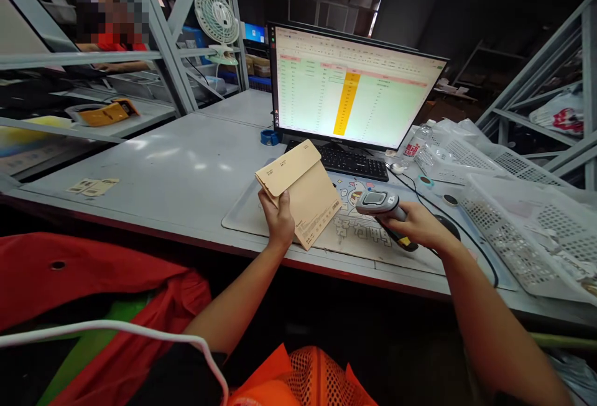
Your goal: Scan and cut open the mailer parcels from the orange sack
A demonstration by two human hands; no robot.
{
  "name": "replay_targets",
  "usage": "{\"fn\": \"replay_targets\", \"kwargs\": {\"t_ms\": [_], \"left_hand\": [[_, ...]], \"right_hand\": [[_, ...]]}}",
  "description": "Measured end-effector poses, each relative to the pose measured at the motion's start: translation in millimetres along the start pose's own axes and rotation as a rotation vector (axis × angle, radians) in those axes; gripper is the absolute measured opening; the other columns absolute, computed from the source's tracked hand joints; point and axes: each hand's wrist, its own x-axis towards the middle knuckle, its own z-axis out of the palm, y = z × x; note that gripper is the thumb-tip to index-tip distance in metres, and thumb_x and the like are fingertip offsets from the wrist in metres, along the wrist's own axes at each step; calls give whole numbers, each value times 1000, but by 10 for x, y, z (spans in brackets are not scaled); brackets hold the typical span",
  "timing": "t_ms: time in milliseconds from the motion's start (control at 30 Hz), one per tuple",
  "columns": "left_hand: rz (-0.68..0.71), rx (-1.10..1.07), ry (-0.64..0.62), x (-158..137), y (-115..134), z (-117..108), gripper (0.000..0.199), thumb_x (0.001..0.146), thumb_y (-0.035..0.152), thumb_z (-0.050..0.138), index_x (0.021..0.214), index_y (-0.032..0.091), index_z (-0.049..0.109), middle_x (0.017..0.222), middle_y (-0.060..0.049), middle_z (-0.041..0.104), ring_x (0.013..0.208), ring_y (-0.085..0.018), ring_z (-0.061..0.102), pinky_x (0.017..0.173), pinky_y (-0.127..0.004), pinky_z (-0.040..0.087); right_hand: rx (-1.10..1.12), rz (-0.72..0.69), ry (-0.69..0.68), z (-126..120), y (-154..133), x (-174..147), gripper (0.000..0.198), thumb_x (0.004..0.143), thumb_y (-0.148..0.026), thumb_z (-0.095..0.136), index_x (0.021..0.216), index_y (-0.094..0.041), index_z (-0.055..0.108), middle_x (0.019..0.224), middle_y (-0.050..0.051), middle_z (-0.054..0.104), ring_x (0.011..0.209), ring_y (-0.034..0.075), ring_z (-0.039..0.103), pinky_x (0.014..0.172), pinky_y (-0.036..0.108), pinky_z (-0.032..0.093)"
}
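Note:
In my left hand [278, 216] is a flat tan cardboard envelope [305, 188], tilted up over the desk's front edge. Its flap lies folded over the top, and small print with a barcode runs along its lower right part. My right hand [417, 226] grips the handle of a grey barcode scanner [379, 202]. The scanner's head points left, toward the envelope, with a gap between the two. Beneath both lies a printed desk mat [261, 222] with a cartoon bird. A black mouse [446, 227] sits just beyond my right hand, partly hidden.
A monitor [308, 83] showing a spreadsheet stands behind a black keyboard [354, 162]. White perforated baskets [494, 226] fill the right side. Labels [93, 186] lie on the left of the desk. A blue tape roll [269, 137] and a fan [217, 17] are farther back; a person [121, 39] sits beyond the frame.

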Motion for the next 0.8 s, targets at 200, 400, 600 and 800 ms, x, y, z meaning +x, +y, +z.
{"fn": "replay_targets", "kwargs": {"t_ms": [200, 400, 600, 800], "left_hand": [[-98, 25, 39, 154, -91, -316, 41, 94, 44, 63, 124, 23, 43, 134, -13, 61, 122, -25, 65, 106, -37, 54], [-213, 182, 6, 442, -173, -804, 44, 84, 41, 72, 117, 22, 50, 130, -13, 67, 122, -29, 67, 110, -44, 52], [-259, 469, -107, 523, -189, -1117, 48, 79, 43, 78, 119, 22, 60, 126, -14, 72, 125, -37, 66, 114, -52, 48], [-209, 472, -80, 492, -275, -1143, 47, 84, 42, 74, 124, 22, 59, 130, -14, 71, 125, -34, 67, 112, -48, 52]], "right_hand": [[-365, 222, 139, 119, 567, 378, 39, 96, -44, 62, 121, -16, 71, 105, 11, 76, 95, 29, 70, 77, 33, 48], [-514, 443, 187, 334, 949, 598, 53, 103, -35, 53, 148, -8, 50, 130, 22, 68, 122, 32, 67, 94, 36, 49], [-555, 465, 295, 319, 722, 679, 50, 101, -40, 54, 135, -5, 60, 132, 27, 64, 127, 40, 61, 102, 45, 48], [-341, 235, 170, 533, 202, 1224, 56, 103, -30, 49, 157, -15, 47, 137, 18, 67, 127, 31, 63, 106, 38, 47]]}}
